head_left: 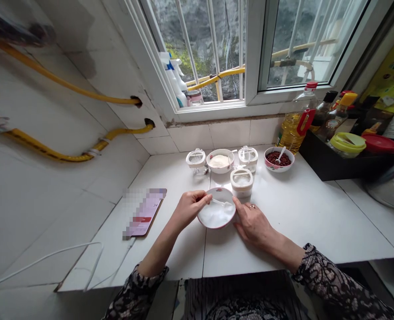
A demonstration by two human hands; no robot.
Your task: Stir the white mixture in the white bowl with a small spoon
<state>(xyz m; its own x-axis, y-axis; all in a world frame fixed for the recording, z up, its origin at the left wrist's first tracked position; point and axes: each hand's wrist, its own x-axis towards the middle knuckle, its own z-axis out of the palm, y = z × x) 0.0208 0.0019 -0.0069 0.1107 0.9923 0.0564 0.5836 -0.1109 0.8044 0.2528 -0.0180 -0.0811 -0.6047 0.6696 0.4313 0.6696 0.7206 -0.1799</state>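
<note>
My left hand [192, 206] pinches the handle of a small white spoon [221, 203], whose bowl rests in white powder. The powder [213, 216] lies in a white bowl [219, 190] with a floral mark inside its rim. Gripping that bowl's right edge is my right hand [255, 220], thumb over the rim, with a ring on one finger. Just behind stands a clear jar [242, 183] with a cream lid and white contents. Two similar jars, one at left [197, 161] and one at right [248, 156], flank a bowl of pale grains [220, 161].
A bowl of dark red beans [278, 160] holds a white spoon. Behind it are an oil bottle [292, 129] and a black rack [326, 155] of condiments. A phone [146, 212] with a white cable lies at left. A barred window [203, 49] is above the white tiled counter [293, 195].
</note>
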